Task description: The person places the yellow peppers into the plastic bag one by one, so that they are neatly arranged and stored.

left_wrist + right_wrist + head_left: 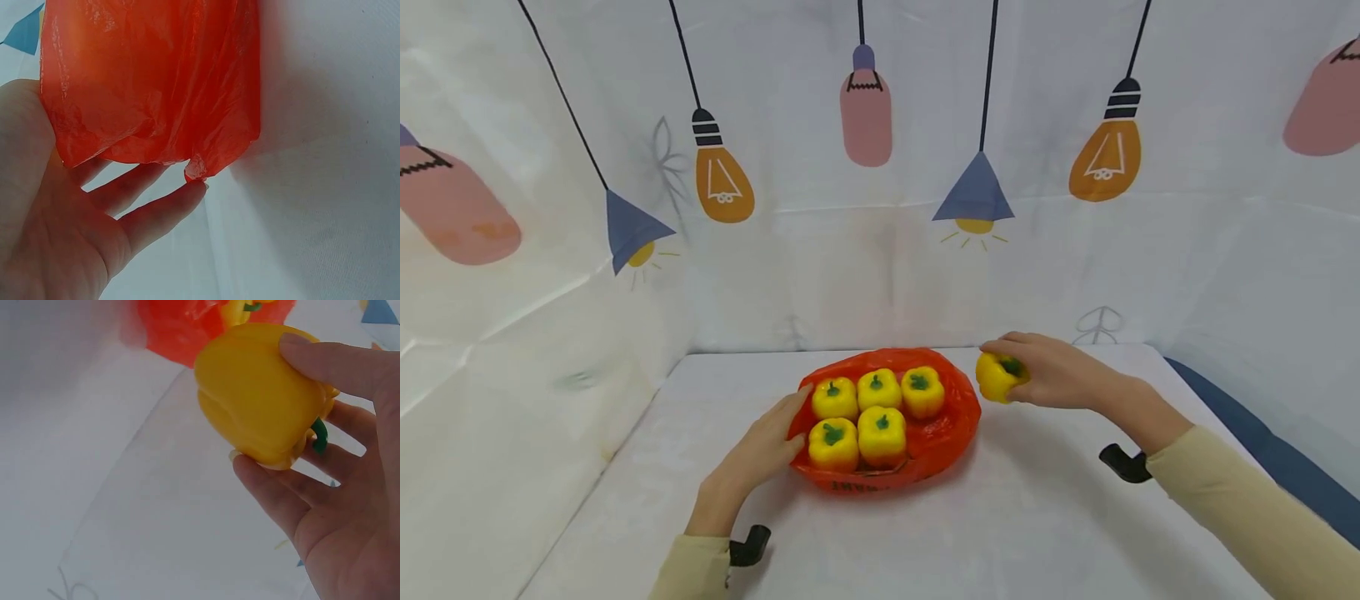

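A red plastic bag (951, 417) stands with its mouth spread wide on the white table. Inside it sit several yellow bell peppers (882, 436) with green stems. At the bag's left side my left hand (762, 442) holds the rim; in the left wrist view its fingers (165, 212) lie along the outside of the red plastic. To the right of the bag, my right hand (1056, 371) grips one yellow bell pepper (259, 394) above the table. Its thumb and fingers are around the pepper, whose green stem faces the palm.
The white table (1000, 533) ends at a white backdrop (887, 275) printed with hanging lamps and bulbs. A dark blue surface (1262, 425) lies past the right table edge. Dark lettering, upside down, marks the bag's near side.
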The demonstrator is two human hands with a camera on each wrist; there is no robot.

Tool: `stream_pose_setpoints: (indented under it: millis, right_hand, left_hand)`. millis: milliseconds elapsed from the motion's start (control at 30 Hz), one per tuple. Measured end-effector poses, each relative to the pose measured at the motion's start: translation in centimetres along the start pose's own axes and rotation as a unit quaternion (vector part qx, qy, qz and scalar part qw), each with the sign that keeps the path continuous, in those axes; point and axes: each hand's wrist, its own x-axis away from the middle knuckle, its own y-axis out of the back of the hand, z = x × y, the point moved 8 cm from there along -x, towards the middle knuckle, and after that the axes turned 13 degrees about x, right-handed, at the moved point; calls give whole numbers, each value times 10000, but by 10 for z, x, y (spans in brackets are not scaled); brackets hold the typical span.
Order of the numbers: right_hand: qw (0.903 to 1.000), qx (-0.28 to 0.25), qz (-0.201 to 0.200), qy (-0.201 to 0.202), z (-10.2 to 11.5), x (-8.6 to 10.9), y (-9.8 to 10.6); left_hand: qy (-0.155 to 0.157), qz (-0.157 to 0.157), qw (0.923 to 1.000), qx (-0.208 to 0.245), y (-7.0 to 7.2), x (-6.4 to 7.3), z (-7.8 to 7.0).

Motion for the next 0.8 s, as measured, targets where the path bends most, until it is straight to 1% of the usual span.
stream_pose_setpoints:
  millis: [133,233,367,567,800]
  right_hand:
    - [9998,-96,7,189,21,-10,7]
    - [9995,-116,122,256,36,-17,5]
    - [9990,-88,303,316,54,-25,-2]
    - [9980,93,437,451,80,-35,-16]
    - [9961,200,614,605,97,-38,-41]
  left_hand:
    - [-13,-18,10000,-8,0,1,1]
    - [-47,-4,10000,-11,0,0,1]
    - [-40,0,10000,-3,-1,0,1]
    - [27,16,10000,51,-2,1,0]
    - [-17,-10,10000,63,-2,1,-1]
